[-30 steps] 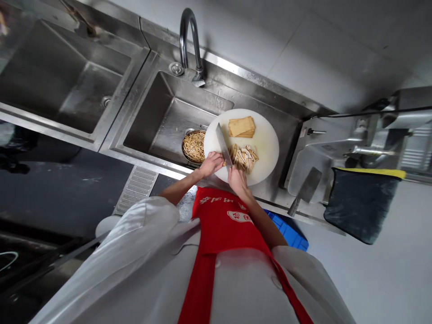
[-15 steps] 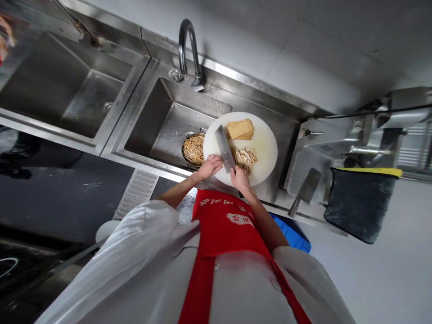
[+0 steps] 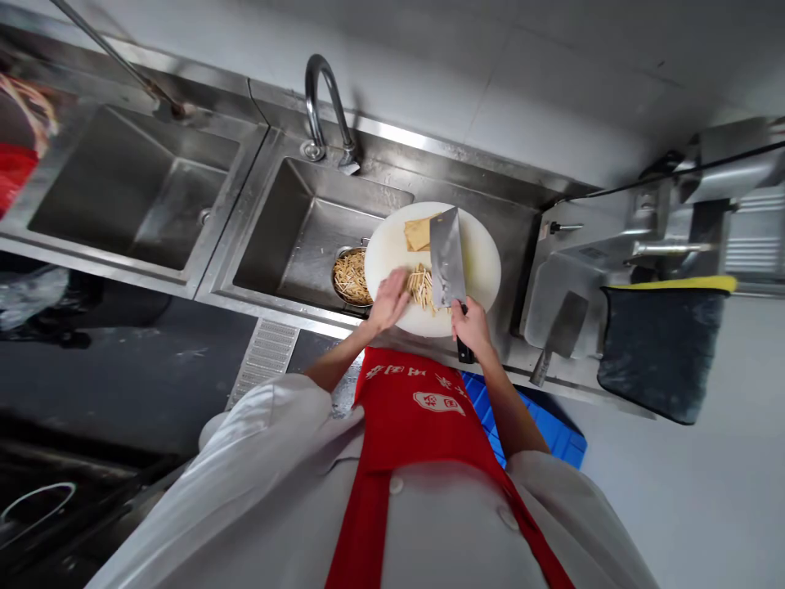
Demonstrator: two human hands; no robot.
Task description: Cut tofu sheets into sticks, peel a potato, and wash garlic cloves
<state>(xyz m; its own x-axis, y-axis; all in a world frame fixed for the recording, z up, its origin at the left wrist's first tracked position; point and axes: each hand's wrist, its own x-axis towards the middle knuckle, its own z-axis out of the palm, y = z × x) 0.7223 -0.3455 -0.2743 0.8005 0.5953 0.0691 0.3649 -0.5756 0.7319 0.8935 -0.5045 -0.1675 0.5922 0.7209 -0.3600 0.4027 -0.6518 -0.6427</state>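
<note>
Right hand [image 3: 471, 324] clamped on cleaver [image 3: 447, 255] handle, blade flat above white cutting board [image 3: 482, 249]; left hand [image 3: 390, 299] fingers extended, loosely together, touching cut strips [image 3: 423, 285] just beside blade

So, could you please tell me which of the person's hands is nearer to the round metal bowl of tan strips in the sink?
Left. The left hand lies just beside the bowl; the right hand is farther off.

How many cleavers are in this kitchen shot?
2. One cleaver is in the right hand, flat over the white cutting board. A second cleaver lies on the steel counter to the right. Others may be hidden.
</note>
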